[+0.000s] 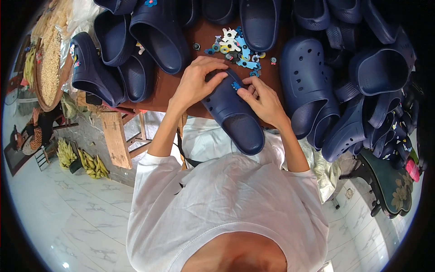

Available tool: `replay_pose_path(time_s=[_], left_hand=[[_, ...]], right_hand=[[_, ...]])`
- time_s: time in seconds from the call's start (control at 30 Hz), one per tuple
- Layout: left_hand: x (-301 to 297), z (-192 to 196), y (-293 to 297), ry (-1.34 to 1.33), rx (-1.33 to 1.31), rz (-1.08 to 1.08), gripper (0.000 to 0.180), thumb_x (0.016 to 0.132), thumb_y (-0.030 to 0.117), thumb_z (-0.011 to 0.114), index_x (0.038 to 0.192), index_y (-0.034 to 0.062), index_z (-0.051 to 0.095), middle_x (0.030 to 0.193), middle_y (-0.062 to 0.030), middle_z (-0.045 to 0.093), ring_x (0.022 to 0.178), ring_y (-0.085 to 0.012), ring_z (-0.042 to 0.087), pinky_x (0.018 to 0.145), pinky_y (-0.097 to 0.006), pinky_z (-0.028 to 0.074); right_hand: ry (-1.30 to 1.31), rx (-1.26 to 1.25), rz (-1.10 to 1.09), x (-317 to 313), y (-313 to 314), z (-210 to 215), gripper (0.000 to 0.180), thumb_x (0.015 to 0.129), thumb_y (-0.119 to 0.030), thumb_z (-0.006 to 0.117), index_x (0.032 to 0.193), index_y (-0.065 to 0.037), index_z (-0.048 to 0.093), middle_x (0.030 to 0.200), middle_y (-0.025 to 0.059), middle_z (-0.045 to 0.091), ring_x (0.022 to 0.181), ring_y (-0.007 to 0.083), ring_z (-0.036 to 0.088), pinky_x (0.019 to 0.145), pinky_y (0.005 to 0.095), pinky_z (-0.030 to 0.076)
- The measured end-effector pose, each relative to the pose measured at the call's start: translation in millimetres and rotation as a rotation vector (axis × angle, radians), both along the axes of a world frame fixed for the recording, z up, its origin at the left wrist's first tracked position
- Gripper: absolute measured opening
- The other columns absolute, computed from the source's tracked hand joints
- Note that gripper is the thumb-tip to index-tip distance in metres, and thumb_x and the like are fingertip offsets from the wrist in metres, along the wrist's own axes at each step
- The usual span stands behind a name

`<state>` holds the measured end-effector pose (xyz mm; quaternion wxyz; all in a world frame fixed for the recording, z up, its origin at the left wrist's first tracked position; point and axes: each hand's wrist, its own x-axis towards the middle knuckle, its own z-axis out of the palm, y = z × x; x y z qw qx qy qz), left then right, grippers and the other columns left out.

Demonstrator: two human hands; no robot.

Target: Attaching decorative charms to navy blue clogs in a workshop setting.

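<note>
A navy foam clog [225, 105] lies at the table's near edge, its toe pointing away from me and its open heel toward my body. My left hand [198, 84] grips the toe end, fingers curled over its left side. A small blue shoe charm [235, 85] sits against the top of the clog. Thumb and index finger of my right hand [264, 99] pinch at that charm from the right. Whether its stem is inside a hole is hidden. Just beyond the toe lies a loose pile of shoe charms [245, 51] in blue, white, black and yellow.
Several navy clogs [159, 38] stand at the left and back of the brown table [176, 97]. More clogs [302, 81] are heaped along the right. A wooden stool [116, 140] is on the left, and a dark floral-patterned seat [393, 190] on the right. Bananas [93, 164] lie on the tiled floor.
</note>
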<state>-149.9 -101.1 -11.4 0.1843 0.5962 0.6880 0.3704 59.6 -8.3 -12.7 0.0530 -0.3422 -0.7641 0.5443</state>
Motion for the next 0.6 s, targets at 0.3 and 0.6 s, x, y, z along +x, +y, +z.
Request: replay_pose_path(time_s=[0.3,0.6], left_hand=[[10.5,8.5,24.1,-0.013,0.034,0.117,0.023,0.085,0.011,0.071,0.108,0.0055,0.071,0.106,-0.0116,0.07,0.097,-0.0283,0.065,0.086,-0.036,0.051],[31.6,19.5,-14.3,0.016,-0.034,0.031,0.02,0.087,0.007,0.064,0.106,0.0047,0.071,0.111,-0.0135,0.068,0.108,-0.0321,0.06,0.096,-0.041,0.045]], right_hand=[[-0.142,0.158,0.023,-11.0,-8.3,-3.9,0.055,0.093,-0.052,0.056,0.111,0.0,0.059,0.096,0.02,0.065,0.084,0.037,0.066,0.074,0.0452,0.052],[-0.095,0.362,0.038,-11.4,-13.3,-6.2,0.039,0.098,-0.038,0.053,0.111,-0.002,0.059,0.097,0.0185,0.061,0.085,0.041,0.064,0.073,0.0494,0.051]])
